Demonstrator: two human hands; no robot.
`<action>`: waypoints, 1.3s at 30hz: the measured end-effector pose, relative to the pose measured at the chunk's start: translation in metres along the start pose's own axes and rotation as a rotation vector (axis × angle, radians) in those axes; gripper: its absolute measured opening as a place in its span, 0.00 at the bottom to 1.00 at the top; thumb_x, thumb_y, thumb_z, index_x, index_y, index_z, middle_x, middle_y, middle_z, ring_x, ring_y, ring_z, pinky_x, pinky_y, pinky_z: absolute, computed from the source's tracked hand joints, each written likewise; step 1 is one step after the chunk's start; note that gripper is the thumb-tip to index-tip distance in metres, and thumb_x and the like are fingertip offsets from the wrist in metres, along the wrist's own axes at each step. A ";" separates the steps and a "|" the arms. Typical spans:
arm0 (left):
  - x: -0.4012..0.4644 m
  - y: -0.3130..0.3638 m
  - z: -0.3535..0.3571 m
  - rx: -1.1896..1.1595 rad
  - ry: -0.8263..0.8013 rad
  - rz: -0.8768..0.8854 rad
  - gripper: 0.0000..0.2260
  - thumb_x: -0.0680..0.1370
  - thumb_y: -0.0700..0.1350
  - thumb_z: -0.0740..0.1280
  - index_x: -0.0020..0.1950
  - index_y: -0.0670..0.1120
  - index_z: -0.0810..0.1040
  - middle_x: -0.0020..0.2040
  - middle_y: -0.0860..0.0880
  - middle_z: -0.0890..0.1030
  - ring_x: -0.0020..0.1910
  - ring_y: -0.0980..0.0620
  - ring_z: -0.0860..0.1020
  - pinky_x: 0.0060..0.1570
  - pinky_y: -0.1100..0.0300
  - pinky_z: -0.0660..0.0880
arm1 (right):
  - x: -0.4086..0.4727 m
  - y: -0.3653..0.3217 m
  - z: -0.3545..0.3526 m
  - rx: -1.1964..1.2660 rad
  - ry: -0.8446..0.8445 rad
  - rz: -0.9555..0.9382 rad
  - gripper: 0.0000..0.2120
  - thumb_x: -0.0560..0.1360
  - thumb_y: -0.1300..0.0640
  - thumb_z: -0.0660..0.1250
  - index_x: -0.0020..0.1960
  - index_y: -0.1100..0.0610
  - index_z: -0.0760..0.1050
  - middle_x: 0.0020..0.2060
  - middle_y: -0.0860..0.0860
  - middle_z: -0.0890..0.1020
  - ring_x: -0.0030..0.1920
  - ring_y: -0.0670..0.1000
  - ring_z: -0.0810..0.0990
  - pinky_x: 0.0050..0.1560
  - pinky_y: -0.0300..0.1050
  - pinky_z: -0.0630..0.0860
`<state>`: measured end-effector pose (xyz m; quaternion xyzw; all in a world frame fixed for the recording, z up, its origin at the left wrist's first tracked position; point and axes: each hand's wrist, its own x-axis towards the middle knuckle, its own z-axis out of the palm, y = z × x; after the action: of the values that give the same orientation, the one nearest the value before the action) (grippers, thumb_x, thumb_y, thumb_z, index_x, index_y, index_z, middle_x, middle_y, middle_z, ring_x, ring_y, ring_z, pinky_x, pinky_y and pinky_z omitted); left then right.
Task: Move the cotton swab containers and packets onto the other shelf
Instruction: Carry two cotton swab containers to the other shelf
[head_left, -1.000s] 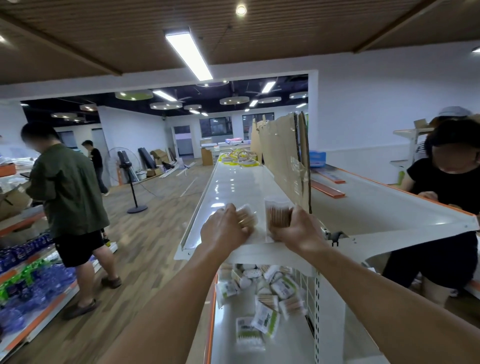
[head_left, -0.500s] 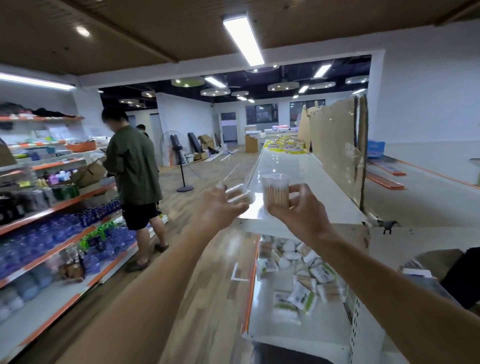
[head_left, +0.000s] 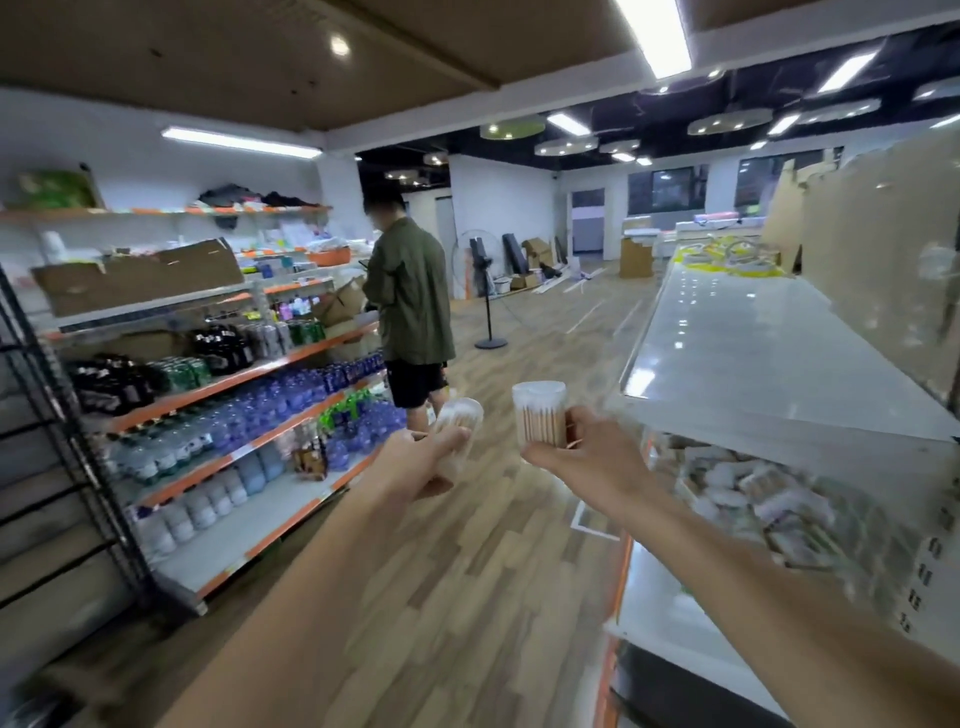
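A person is holding 2 clear tubs of cotton swabs out in front, over a wood floor (head_left: 467, 571) in a shop aisle. The right hand (head_left: 582, 462) is curling its fingers round the lower half of the right tub (head_left: 540, 413), which is standing upright with its white swab tips at the top. The left hand (head_left: 421, 462) is gripping the left tub (head_left: 457, 423), which is tilting, its top leaning to the far right; blur is hiding how those fingers are lying. The 2 tubs are near each other, not touching.

To the right, the white shelf (head_left: 753, 353) is lying bare on top, and a heap of swab packets (head_left: 753, 493) is sitting on the tier below it. To the left, across the aisle, a stocked shelf (head_left: 249, 374) is holding bottles. Both tubs are hanging between the 2 units, the left hand nearer the stocked shelf. A bystander (head_left: 410, 306) is standing far along that side, probably in the way of a far placement.
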<state>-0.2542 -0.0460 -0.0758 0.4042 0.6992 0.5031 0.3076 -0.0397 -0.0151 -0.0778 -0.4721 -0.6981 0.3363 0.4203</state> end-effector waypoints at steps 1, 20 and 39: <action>0.000 -0.008 -0.002 -0.058 -0.011 -0.001 0.14 0.73 0.53 0.74 0.47 0.43 0.82 0.41 0.46 0.83 0.32 0.55 0.80 0.27 0.65 0.76 | 0.000 0.002 0.007 0.008 -0.014 0.011 0.16 0.62 0.40 0.75 0.45 0.46 0.77 0.41 0.42 0.84 0.43 0.43 0.83 0.41 0.41 0.76; 0.153 -0.060 0.015 -0.377 -0.283 -0.044 0.33 0.65 0.53 0.82 0.62 0.39 0.74 0.49 0.44 0.77 0.41 0.50 0.78 0.35 0.63 0.77 | 0.136 0.063 0.109 -0.077 0.032 0.196 0.15 0.61 0.41 0.73 0.42 0.48 0.79 0.34 0.43 0.82 0.32 0.39 0.79 0.28 0.37 0.69; 0.485 -0.049 0.087 -0.411 -0.588 -0.153 0.18 0.75 0.60 0.70 0.57 0.50 0.83 0.52 0.50 0.86 0.43 0.53 0.84 0.47 0.56 0.80 | 0.398 0.128 0.181 -0.132 0.224 0.360 0.14 0.68 0.49 0.77 0.50 0.53 0.79 0.43 0.50 0.84 0.45 0.51 0.82 0.46 0.48 0.77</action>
<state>-0.4289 0.4097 -0.1600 0.4079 0.4934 0.4708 0.6071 -0.2353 0.3885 -0.1575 -0.6501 -0.5718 0.3049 0.3968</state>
